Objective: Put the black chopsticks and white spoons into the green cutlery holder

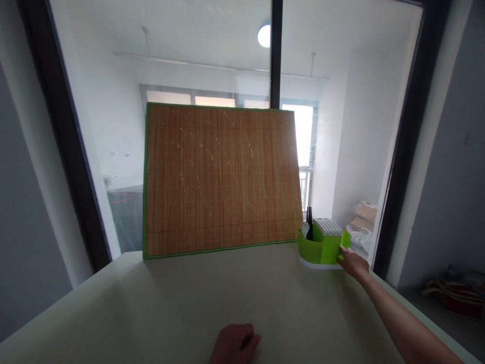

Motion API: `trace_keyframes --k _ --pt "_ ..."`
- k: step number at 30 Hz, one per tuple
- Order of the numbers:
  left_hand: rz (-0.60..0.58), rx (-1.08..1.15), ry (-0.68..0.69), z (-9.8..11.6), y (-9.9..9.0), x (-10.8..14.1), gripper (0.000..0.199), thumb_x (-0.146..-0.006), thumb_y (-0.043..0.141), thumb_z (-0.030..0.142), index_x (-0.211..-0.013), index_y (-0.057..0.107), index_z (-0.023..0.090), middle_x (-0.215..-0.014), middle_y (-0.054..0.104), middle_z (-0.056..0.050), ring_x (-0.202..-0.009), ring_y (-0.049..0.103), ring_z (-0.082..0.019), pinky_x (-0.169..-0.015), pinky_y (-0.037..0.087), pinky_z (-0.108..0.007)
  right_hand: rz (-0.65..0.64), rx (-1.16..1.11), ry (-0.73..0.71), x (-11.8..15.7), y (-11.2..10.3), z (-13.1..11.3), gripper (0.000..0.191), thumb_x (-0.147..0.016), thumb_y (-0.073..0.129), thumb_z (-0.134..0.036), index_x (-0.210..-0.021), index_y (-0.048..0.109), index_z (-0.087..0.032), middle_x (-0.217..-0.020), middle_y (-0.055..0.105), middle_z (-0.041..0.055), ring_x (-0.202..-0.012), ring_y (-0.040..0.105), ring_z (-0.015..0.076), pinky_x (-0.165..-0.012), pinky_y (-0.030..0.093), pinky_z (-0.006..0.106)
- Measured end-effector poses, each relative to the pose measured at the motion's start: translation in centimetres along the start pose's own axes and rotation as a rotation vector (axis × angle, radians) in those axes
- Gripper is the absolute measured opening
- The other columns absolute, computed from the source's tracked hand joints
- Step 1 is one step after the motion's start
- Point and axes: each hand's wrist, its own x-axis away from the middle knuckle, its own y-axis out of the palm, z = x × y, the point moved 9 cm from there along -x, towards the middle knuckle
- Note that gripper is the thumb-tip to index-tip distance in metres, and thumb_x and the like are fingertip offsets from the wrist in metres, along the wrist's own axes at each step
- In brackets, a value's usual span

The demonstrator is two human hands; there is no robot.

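Note:
At the table's right back stands a lime-green utensil holder (312, 251) with a white base. A white spoon (305, 229) and a black-handled utensil (309, 225) stand upright in its left compartment, and a white slotted part (327, 226) covers its middle. My right hand (354, 263) reaches out to the holder's right end, its fingers closed against that side; the far fingers are partly hidden. My left hand (235, 344) rests low at the near middle of the table, curled into a loose fist with nothing visible in it.
A brown bamboo mat (223, 179) with green edging leans upright against the window at the table's back. The pale table (182, 308) narrows toward the dark window frame (276, 55). Beyond the glass lie boxes (366, 211); a red bag (460, 298) sits on the floor at right.

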Motion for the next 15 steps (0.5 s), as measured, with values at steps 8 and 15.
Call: trace_keyframes --k 8,15 --pt "-0.007 0.019 -0.02 0.4 -0.4 0.2 0.036 -0.085 0.041 0.042 -0.06 0.051 0.017 -0.055 0.045 0.004 -0.052 0.037 -0.009 -0.054 0.022 -0.024 -0.027 -0.031 -0.045 2.0 0.0 -1.4 0.037 -0.087 0.046 -0.04 -0.113 0.054 -0.016 -0.101 0.059 0.0128 -0.09 0.059 0.025 -0.06 0.045 0.029" --pt "-0.011 0.022 -0.035 0.8 -0.9 0.4 0.036 -0.085 0.041 0.042 -0.062 0.053 0.017 -0.056 0.048 0.003 -0.052 0.039 -0.009 -0.054 0.023 -0.023 0.021 -0.061 -0.088 4.6 -0.9 -4.6 0.031 -0.089 0.047 -0.036 -0.11 0.053 -0.015 -0.105 0.057 0.0115 -0.093 0.058 0.0223 -0.058 0.043 0.026"
